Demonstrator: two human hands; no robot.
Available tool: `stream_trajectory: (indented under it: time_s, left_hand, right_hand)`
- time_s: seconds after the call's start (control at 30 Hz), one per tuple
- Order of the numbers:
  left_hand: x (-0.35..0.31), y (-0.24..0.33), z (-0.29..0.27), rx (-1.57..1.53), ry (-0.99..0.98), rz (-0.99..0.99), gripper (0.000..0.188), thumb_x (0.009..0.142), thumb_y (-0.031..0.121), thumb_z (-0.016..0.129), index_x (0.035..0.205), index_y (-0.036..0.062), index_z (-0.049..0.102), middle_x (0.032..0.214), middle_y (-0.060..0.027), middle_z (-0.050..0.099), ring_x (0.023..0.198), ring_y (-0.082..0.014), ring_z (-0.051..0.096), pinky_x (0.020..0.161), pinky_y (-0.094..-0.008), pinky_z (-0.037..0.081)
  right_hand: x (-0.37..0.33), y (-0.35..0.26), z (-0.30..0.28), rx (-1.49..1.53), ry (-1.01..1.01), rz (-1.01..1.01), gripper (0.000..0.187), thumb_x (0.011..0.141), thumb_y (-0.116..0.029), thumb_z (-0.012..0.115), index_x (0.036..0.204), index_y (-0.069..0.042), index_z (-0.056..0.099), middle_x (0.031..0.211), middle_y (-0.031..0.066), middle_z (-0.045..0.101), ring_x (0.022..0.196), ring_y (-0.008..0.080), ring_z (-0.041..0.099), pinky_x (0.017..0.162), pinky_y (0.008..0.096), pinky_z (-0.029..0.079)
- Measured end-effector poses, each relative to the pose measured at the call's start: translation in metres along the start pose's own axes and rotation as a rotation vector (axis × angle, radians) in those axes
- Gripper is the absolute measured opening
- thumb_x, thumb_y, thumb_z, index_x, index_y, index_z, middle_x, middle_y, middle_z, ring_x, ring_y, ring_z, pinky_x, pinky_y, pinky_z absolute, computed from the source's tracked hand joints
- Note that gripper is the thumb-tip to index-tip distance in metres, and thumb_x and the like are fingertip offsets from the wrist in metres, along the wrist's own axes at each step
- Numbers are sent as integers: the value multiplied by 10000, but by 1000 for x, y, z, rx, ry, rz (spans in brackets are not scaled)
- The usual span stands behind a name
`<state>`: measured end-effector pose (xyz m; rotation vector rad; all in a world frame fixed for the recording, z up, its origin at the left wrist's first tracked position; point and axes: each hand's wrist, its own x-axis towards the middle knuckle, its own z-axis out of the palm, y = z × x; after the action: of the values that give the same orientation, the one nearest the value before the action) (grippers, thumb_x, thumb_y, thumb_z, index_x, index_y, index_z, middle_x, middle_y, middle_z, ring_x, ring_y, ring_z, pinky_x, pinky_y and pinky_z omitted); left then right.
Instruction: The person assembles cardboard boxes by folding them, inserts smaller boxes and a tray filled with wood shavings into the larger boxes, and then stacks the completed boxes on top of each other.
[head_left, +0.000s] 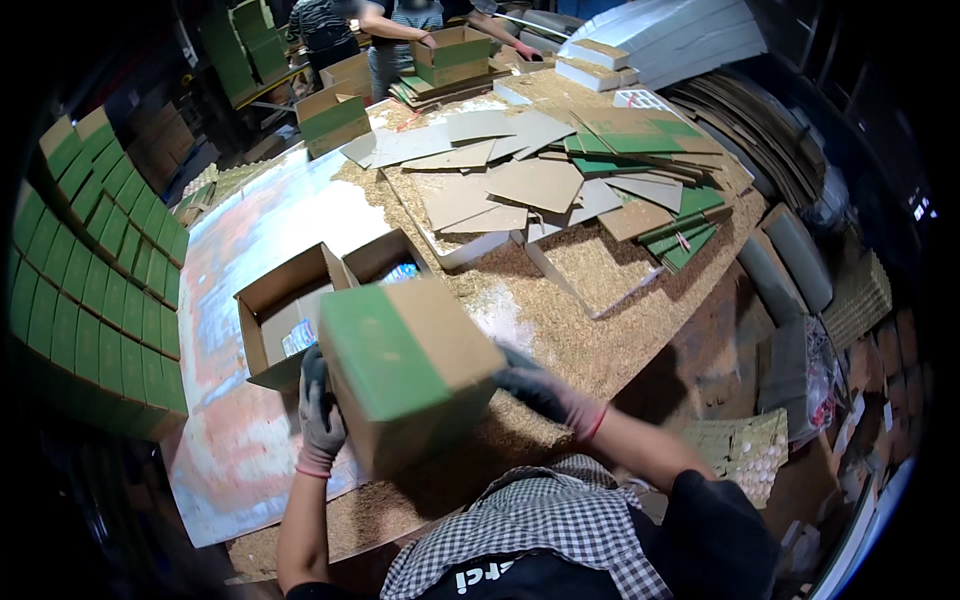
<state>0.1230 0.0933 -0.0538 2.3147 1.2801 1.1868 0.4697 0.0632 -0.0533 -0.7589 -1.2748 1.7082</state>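
A brown and green cardboard box (405, 360) is held in front of me, tilted and slightly blurred, above the near part of the table. My left hand (321, 415), in a grey glove with a dark palm, presses on its left side. On its right side is my right hand (545, 388), gloved the same way, with the fingertips partly hidden against the cardboard. Just beyond the held box stand two open cardboard boxes, a left one (252, 330) and a right one (395, 243). A small blue and white packet shows inside each.
Brown chaff (600, 345) covers much of the table (215, 420). Loose cardboard sheets (530, 185) lie in a pile farther back. Green boxes (95, 290) are stacked at the left. Moulded trays (740, 450) stand at the right. People work by an open box (452, 58) at the far end.
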Motion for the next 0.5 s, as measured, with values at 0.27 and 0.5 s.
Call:
stream_trajectory:
  time_s: [0.27, 0.5]
  left_hand:
    - [-38, -8, 70, -1346, 192, -705, 440, 910, 158, 494, 1318, 38, 380, 1239, -27, 467, 1019, -142, 493, 901, -277, 415]
    - [-26, 19, 59, -543, 171, -524, 708, 782, 61, 488, 1417, 10, 178, 1471, -113, 205, 1370, -207, 148, 1124, -318, 73]
  right_hand:
    - [59, 11, 108, -1363, -660, -226, 330, 856, -336, 505, 1106, -123, 528, 803, 163, 623, 766, 326, 618, 684, 404, 480]
    - [15, -16, -64, -856, 999, -376, 655, 816, -327, 634, 1315, -20, 342, 1308, 209, 405, 1244, 273, 377, 1040, 432, 305]
